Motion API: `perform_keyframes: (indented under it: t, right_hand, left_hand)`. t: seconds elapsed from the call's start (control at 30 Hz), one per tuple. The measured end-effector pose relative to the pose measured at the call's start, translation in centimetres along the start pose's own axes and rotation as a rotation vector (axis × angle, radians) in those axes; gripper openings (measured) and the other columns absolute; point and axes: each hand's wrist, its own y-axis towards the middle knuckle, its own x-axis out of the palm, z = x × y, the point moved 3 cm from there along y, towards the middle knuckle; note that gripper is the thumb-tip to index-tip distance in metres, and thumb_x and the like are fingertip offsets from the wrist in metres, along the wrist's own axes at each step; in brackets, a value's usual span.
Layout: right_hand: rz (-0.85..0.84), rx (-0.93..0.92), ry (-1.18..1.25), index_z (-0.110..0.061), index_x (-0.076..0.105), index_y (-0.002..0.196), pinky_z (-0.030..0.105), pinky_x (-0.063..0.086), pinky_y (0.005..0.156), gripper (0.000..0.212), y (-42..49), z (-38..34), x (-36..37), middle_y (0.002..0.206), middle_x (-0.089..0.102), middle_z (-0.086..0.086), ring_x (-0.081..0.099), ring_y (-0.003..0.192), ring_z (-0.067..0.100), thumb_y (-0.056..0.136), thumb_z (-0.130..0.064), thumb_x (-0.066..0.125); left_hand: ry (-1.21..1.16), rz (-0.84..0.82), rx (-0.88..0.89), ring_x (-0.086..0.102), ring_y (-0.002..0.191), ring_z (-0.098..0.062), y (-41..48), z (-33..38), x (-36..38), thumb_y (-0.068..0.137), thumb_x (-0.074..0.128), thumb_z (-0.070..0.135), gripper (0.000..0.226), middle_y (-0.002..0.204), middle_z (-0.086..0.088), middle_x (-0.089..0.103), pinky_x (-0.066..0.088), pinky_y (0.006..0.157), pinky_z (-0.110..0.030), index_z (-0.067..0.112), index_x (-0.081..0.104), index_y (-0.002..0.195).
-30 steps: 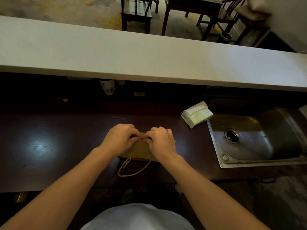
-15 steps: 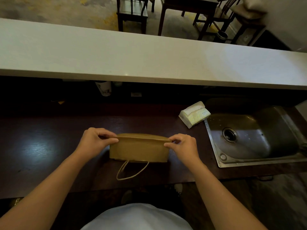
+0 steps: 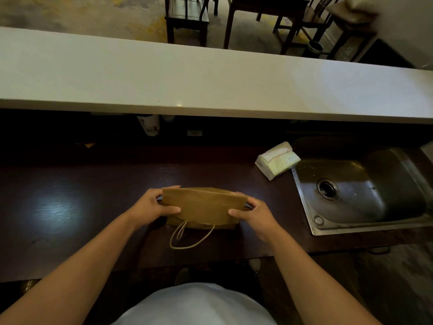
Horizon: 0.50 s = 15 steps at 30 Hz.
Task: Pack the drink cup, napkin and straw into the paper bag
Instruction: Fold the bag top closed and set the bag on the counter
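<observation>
A brown paper bag (image 3: 202, 206) with a twine handle (image 3: 187, 240) stands on the dark counter (image 3: 70, 207) in front of me. My left hand (image 3: 152, 207) grips its left side and my right hand (image 3: 255, 214) grips its right side. The near top panel is folded down towards me. A white drink cup (image 3: 148, 125) stands far back in the shadow under the white bar top. A pack of napkins (image 3: 277, 159) lies at the back right, beside the sink. I see no straw.
A steel sink (image 3: 365, 191) is set into the counter on the right. A long white bar top (image 3: 210, 83) overhangs the back of the counter. Dark chairs and a table (image 3: 257, 10) stand on the floor beyond it.
My hands went from the bag's middle top out to its two sides. The bag's top has spread and its near panel now folds down towards me.
</observation>
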Motion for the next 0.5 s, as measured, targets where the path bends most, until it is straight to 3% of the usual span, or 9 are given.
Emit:
perform_keyframes:
  t: [0.2, 0.3, 0.37, 0.5]
  right_hand:
    - [0.026, -0.047, 0.027, -0.017, 0.067, 0.119, 0.027, 0.058, 0.075, 0.05, 0.1, -0.4, 0.0, 0.126, 0.065, -0.002, 0.067, 0.101, 0.009, 0.072, -0.003, 0.08]
    - [0.046, -0.121, -0.021, -0.011, 0.07, 0.113, 0.026, 0.057, 0.078, 0.038, 0.2, -2.1, 0.2, 0.121, 0.067, -0.005, 0.066, 0.099, 0.004, 0.077, -0.005, 0.077]
    - [0.043, -0.192, -0.079, -0.01, 0.074, 0.105, 0.027, 0.055, 0.081, 0.025, 0.3, -3.8, 0.5, 0.113, 0.071, 0.002, 0.066, 0.101, 0.011, 0.08, -0.006, 0.074]
    - [0.067, -0.378, -0.143, -0.016, 0.077, 0.096, 0.021, 0.053, 0.077, 0.016, 0.2, -9.5, 0.9, 0.095, 0.075, 0.003, 0.067, 0.089, 0.007, 0.083, -0.007, 0.072]
  left_hand:
    - [-0.089, 0.004, 0.013, 0.073, 0.099, -0.024, 0.2, 0.4, 0.4, 0.073, 0.081, 0.0, 0.053, 0.116, -0.008, 0.068, 0.063, 0.072, -0.034, 0.032, 0.07, 0.113]
    - [-0.076, 0.046, 0.019, 0.073, 0.095, -0.025, 0.1, 1.5, 0.2, 0.071, 0.081, 0.0, 0.041, 0.11, -0.01, 0.069, 0.063, 0.069, -0.034, 0.024, 0.072, 0.103]
    - [-0.041, 0.064, 0.022, 0.074, 0.092, -0.021, 0.0, 2.7, -0.1, 0.072, 0.08, -0.002, 0.037, 0.11, -0.011, 0.068, 0.063, 0.067, -0.033, 0.02, 0.07, 0.1]
    - [0.015, 0.092, 0.126, 0.075, 0.089, -0.019, -0.4, 8.1, -1.1, 0.072, 0.08, -0.003, 0.038, 0.1, -0.005, 0.072, 0.064, 0.065, -0.036, 0.024, 0.071, 0.098]
